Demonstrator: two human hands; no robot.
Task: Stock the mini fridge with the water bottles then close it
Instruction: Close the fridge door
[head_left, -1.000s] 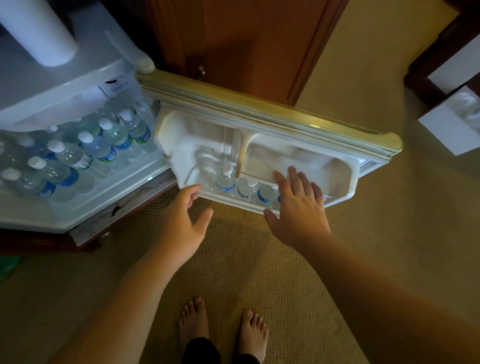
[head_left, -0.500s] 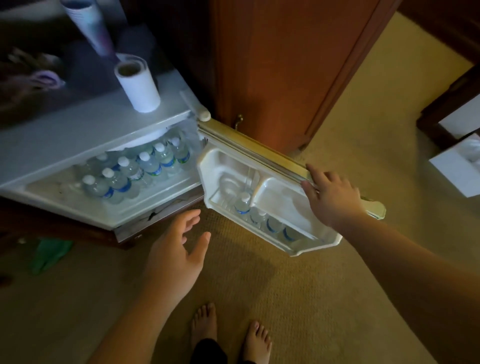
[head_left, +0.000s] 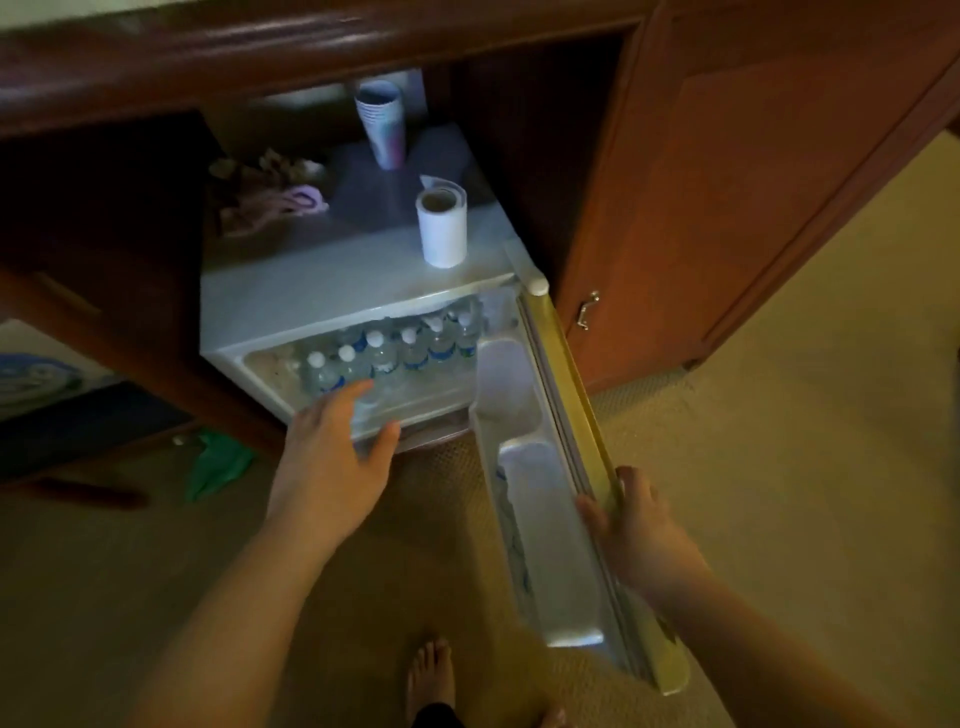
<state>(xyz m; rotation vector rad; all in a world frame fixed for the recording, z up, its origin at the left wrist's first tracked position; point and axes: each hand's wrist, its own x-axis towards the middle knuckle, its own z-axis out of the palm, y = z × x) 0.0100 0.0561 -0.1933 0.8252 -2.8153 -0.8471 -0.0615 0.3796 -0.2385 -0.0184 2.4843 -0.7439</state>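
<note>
mini fridge (head_left: 332, 291) tucked into a dark wooden cabinet (head_left: 727, 182), door (head_left: 561, 467) swung well out toward the camera, seen almost edge-on. water bottles (head_left: 395, 353) standing upright in close rows on the inside shelf, white caps up, packed tight so the load fits; judging by that, stocking looks finished and closing is the step in hand. door pockets pale and blurred, contents impossible to tell. on the fridge top, a paper roll (head_left: 441, 228) standing on end and a stack of cups (head_left: 382, 122) further back, both kept clear of the door's swing. right hand (head_left: 631, 535) wrapped over the door's outer edge, fingers curled across the yellowed rim, thumb on the inner lining: a grip placed far from the hinge, probably for leverage in swinging it shut. left hand (head_left: 332, 452) spread flat, fingers straight, holding nothing, hovering just in front of the shelf's lip near the front bottles; whether touching or not, cannot tell. possibly kept there to steady the bottles.
</note>
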